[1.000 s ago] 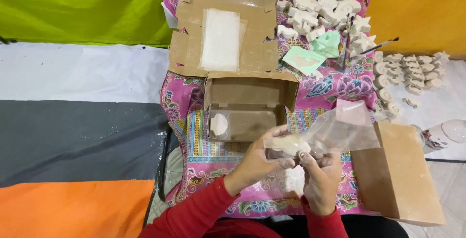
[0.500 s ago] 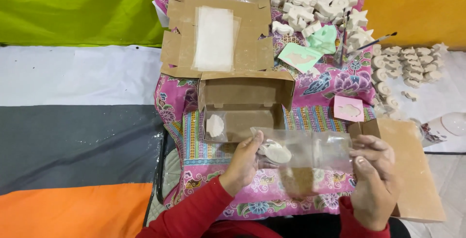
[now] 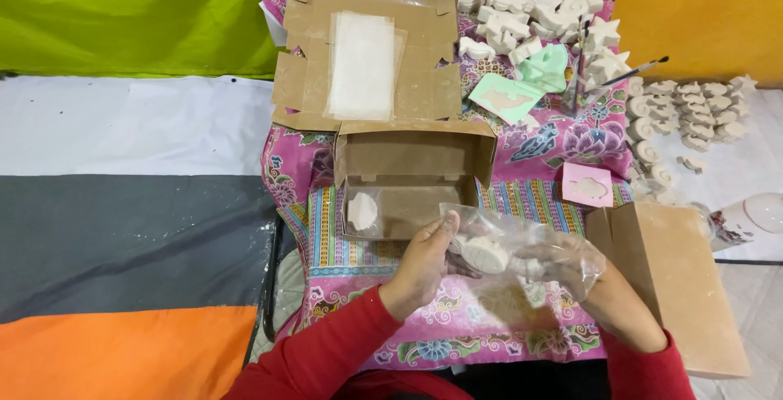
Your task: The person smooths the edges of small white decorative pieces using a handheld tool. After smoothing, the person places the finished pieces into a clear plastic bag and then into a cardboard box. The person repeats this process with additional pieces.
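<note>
My left hand (image 3: 424, 265) grips the left end of a clear plastic bag (image 3: 522, 257) that holds a white plaster figure (image 3: 481, 253). My right hand (image 3: 603, 286) holds the bag's right end, seen partly through the plastic. Both hands hover over a pink patterned cloth (image 3: 530, 196). Just beyond them stands an open brown cardboard box (image 3: 408, 180) with one white plaster piece (image 3: 361, 210) inside at its left.
A flattened cardboard sheet (image 3: 367, 49) with clear bags on it lies behind the box. Many white plaster shapes (image 3: 530, 4) fill the far right, with green moulds (image 3: 522, 82), a pink mould (image 3: 587, 185), brushes (image 3: 628, 74) and a tan box (image 3: 677, 282) at right.
The bag was held by both hands close together, then stretched wide; now it bunches between the hands, with the plaster figure inside near my left hand.
</note>
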